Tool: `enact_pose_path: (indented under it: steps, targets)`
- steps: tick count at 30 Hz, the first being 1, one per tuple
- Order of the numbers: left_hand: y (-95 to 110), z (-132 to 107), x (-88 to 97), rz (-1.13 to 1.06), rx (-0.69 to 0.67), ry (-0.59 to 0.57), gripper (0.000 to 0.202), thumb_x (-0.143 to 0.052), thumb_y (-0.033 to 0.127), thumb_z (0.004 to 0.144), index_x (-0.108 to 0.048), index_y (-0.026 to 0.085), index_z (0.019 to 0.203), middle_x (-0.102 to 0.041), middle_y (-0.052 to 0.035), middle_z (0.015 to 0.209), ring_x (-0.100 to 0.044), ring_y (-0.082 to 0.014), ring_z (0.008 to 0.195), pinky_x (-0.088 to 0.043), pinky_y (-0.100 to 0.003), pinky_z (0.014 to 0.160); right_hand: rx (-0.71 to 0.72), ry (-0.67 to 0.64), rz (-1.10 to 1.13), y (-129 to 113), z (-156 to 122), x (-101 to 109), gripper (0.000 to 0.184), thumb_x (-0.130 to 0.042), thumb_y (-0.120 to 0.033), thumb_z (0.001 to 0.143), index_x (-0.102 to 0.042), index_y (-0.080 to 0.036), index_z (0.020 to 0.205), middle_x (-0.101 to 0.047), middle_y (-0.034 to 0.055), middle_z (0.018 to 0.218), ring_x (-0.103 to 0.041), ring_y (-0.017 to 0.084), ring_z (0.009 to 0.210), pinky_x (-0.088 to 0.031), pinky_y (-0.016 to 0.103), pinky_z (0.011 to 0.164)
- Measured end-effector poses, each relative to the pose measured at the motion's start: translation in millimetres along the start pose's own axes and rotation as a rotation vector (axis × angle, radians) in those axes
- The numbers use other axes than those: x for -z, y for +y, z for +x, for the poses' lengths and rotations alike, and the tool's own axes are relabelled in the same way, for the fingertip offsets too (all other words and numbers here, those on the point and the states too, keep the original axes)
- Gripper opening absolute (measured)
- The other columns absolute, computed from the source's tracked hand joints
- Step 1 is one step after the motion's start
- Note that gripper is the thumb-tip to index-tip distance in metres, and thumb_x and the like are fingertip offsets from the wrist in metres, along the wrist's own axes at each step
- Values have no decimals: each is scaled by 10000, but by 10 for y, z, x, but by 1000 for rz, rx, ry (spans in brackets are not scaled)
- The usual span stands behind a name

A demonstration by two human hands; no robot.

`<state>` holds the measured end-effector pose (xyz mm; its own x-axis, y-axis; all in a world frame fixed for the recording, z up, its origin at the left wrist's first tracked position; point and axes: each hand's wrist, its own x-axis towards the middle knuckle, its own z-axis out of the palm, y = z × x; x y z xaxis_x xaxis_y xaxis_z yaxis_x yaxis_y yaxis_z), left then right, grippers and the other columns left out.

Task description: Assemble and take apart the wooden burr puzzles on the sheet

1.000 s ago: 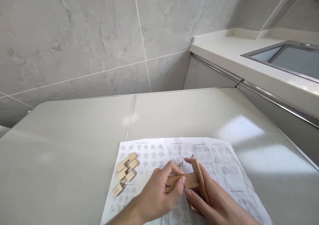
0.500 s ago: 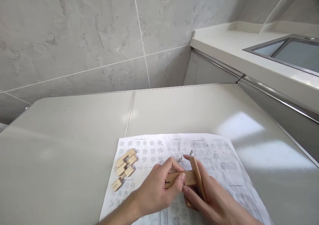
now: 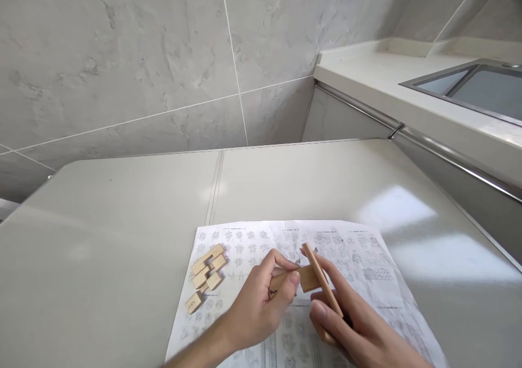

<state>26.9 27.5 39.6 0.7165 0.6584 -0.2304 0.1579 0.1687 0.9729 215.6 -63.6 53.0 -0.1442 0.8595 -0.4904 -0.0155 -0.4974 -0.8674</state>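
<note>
My left hand pinches a light-brown wooden puzzle piece between thumb and fingers; dark squiggly marks show near the thumb. My right hand grips a long, slim wooden puzzle bar, slanted across the far end of the left piece. More wood shows beneath the right fingers, mostly hidden, so I cannot tell how many pieces it holds. Whether the two hands' pieces touch is unclear. Both hands are above a printed paper sheet.
Several notched wooden pieces lie on the sheet's left side, one with a mark on its end. The sheet rests on a glossy pale table with a seam. Behind are a grey tiled wall and, right, a counter with a sink.
My right hand has shifted slightly right and away from my left thumb, and its bar now slants more. More of the left piece's end shows. The pieces on the paper stay put.
</note>
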Motion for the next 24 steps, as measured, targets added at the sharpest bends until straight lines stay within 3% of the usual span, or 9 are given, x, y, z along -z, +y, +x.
enact_pose_path:
  steps: [3,6,13,24]
  targets:
    - [-5,13,7,-137,-29,61,354,-469,572,1113,-491,224,1050,-330,118,632,-242,-98,538,-251,-267,559,-62,42,122,-36,-21,34,931,-489,-868,947,-352,-315,1684,-359,-66,697,-351,148,586,-393,276,569]
    - [-23,17,5,-216,-48,67,376,-459,587,1115,-504,220,1051,-288,123,629,-217,-97,534,-227,-271,551,-47,79,175,-53,-11,41,867,-489,-829,982,-424,-294,1660,-304,-75,683,-291,129,567,-313,248,529]
    - [-94,-1,-16,-229,-92,20,342,-425,547,1139,-481,220,1056,-296,126,636,-227,-91,526,-238,-264,548,-78,27,226,-39,63,45,785,-506,-763,1016,-425,-326,1663,-504,-53,674,-185,68,460,-151,222,434]
    - [-121,20,-7,-197,-90,-1,294,-394,500,1157,-427,233,1038,-269,147,626,-198,-82,511,-224,-247,530,-114,62,304,-4,65,-8,841,-693,-819,866,-649,-274,1505,-346,-49,677,-292,113,560,-157,188,434]
